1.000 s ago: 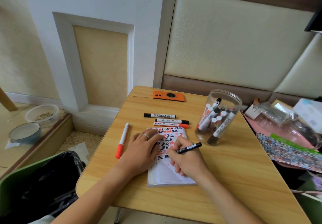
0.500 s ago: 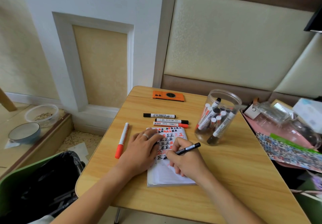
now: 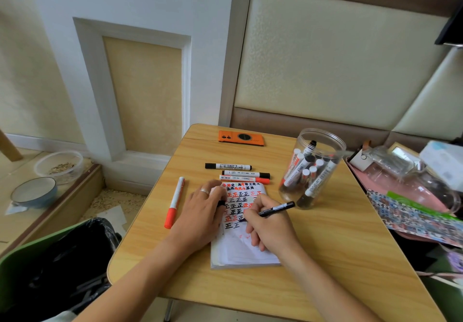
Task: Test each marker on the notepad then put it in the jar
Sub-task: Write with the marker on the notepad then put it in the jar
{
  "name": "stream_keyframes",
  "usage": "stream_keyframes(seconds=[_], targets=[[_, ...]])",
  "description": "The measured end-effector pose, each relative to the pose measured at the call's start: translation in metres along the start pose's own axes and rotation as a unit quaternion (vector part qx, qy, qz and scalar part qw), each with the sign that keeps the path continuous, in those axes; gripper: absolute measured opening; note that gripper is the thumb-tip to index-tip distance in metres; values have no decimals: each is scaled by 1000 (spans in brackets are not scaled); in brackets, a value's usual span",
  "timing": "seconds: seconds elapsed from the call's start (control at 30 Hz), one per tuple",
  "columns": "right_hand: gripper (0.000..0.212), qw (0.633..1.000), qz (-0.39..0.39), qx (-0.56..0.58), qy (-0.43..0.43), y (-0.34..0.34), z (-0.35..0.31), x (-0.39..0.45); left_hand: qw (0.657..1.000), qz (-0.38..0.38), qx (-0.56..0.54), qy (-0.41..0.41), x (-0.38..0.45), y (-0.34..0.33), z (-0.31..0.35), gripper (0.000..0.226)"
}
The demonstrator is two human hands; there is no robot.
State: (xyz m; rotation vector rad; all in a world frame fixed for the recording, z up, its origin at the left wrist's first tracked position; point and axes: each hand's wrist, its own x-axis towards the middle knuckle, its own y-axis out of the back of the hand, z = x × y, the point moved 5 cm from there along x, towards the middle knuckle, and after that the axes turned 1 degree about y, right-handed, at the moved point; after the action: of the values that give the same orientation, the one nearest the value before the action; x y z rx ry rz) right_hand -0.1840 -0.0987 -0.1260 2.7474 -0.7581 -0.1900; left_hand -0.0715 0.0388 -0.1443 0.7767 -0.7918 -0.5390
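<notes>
My right hand (image 3: 269, 226) grips a thin black marker (image 3: 276, 208) like a pen, its tip on the white notepad (image 3: 241, 254), whose upper half is covered in red and black test marks. My left hand (image 3: 200, 211) rests flat on the pad's left side; a small black cap (image 3: 220, 203) shows pinched between thumb and forefinger. The clear plastic jar (image 3: 313, 169) stands right of the pad with several markers inside. Three markers lie in a row behind the pad: black (image 3: 228, 166), black-capped (image 3: 245, 174) and red-capped (image 3: 244, 179). A red marker (image 3: 174, 202) lies left of my left hand.
An orange phone (image 3: 241, 138) lies at the wooden table's (image 3: 325, 259) far edge. Clutter with a pink tray and a patterned sheet (image 3: 413, 214) crowds the right side. A bin with a black bag (image 3: 62, 259) stands at lower left; two bowls (image 3: 33, 191) sit on the floor ledge.
My right hand has shifted the black marker slightly along the lower row of marks. My left hand has stayed on the pad.
</notes>
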Motion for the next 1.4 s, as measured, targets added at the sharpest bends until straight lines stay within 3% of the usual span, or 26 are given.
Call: stream_keyframes(seconds=[0.13,0.4,0.6,0.67,0.73,0.8,0.97,1.13,1.4], targets=[[25,996,-1,90,15,2,-3,2,998,58,-11,-20,1,13,6,20],[17,994,-9,95,53,1,-10,-2,996,32,-60,-64,0,16,15,19],[13,993,-62,73,65,-6,-12,-3,990,6,-106,-98,-3,18,23,15],[21,989,-73,117,58,-5,-13,-4,988,8,-127,-88,-4,19,23,15],[44,982,-89,162,34,-2,-11,-4,987,13,-138,-80,-4,20,22,13],[50,981,-93,173,14,1,-7,-3,988,12,-129,-87,-5,20,23,13],[9,986,-56,154,17,5,0,2,988,11,-103,-111,-5,21,27,15],[14,980,-57,190,27,11,-4,4,985,41,-146,-81,-7,26,22,14],[13,989,-101,106,37,3,-1,4,982,21,-159,-102,-6,25,24,20]])
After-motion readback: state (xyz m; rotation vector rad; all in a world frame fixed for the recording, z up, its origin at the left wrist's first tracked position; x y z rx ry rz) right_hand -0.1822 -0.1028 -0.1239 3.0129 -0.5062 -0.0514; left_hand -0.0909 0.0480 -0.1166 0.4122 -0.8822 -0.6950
